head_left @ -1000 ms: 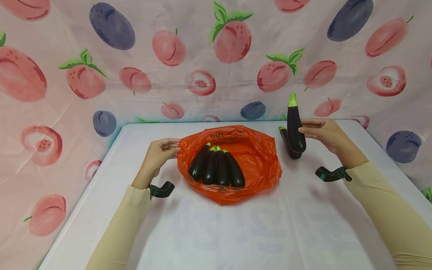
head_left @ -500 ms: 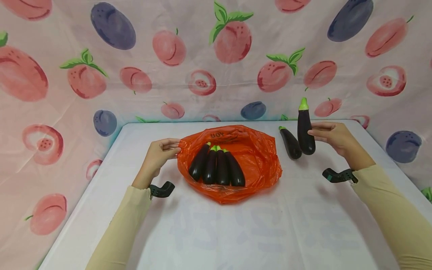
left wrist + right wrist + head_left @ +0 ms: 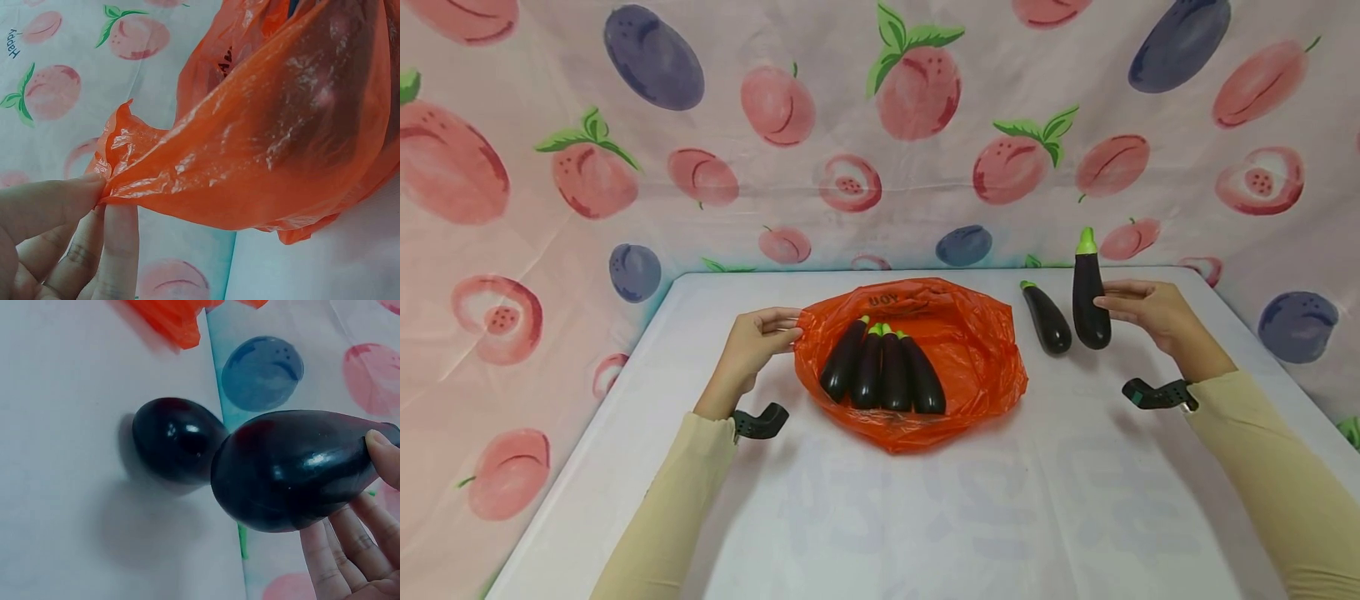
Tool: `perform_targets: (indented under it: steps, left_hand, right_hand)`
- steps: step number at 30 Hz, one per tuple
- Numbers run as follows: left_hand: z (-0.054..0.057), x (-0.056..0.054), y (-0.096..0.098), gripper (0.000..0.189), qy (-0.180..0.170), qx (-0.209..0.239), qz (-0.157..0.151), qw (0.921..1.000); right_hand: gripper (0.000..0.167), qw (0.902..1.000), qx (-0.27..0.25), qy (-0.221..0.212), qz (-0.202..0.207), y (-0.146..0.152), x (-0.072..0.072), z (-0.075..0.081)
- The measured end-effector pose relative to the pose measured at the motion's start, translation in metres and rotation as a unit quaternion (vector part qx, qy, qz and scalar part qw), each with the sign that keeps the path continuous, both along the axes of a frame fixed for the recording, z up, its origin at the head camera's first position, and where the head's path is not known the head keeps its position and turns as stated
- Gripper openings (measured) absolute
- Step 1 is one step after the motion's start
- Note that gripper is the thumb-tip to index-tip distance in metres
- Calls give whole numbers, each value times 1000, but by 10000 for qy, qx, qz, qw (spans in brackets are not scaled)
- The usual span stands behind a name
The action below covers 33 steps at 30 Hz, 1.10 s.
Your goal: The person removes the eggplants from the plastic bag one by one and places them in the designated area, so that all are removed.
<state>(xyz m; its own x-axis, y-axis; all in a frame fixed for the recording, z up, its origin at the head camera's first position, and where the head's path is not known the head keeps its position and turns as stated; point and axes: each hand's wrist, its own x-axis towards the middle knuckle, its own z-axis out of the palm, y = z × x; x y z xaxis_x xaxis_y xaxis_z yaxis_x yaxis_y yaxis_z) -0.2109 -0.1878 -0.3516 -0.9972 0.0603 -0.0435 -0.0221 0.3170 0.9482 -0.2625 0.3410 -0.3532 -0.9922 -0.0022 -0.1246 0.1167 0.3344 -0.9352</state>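
Note:
My left hand (image 3: 756, 346) pinches the left edge of an orange-red plastic bag (image 3: 973, 358) between thumb and fingers, and the left wrist view shows its film drawn taut from the fingertips. Inside the wide-open bag several dark eggplants (image 3: 880, 371) with green stems lie side by side. My right hand (image 3: 1157, 312) holds another eggplant (image 3: 1090, 300) upright, stem up, thumb on one side and fingers on the other. Just left of it a second loose eggplant (image 3: 1047, 318) lies on the table, its blunt end toward me; the held one partly covers it in the right wrist view.
A white-covered table (image 3: 925, 517) spans the view, faint print showing through. Behind it hangs a fruit-patterned cloth (image 3: 910, 167), close to the table's far edge. A black camera mount (image 3: 760, 422) sits on the left wrist, another mount (image 3: 1157, 393) on the right.
My right hand has moved right and slightly toward me with the upright eggplant, away from the one lying there, which it overlapped before. The left hand and bag have stayed in place.

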Motion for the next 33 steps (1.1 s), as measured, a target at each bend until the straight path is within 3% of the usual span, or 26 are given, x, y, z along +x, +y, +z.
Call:
perform_targets:
  steps: [16,21,28,30,33]
  left_hand:
    - [-1,-1,-1,35,-61,-20,32,10000]
    - [-2,-1,-1,35,-67,-47,40,10000]
    - [-2,-2,-1,35,-60,-58,27,10000]
    - [-2,-2,-1,35,-59,-58,19,10000]
    - [-2,-3,-1,35,-63,-73,8,10000]
  right_hand:
    - [18,9974,-721,-47,-28,10,-7,-17]
    - [19,9980,-631,-52,-29,12,-7,-22]
    - [14,9999,-56,-86,-45,15,-13,-28]
    - [23,9999,114,-123,-21,16,-16,-30]
    - [52,9988,443,-210,52,16,-19,-33]
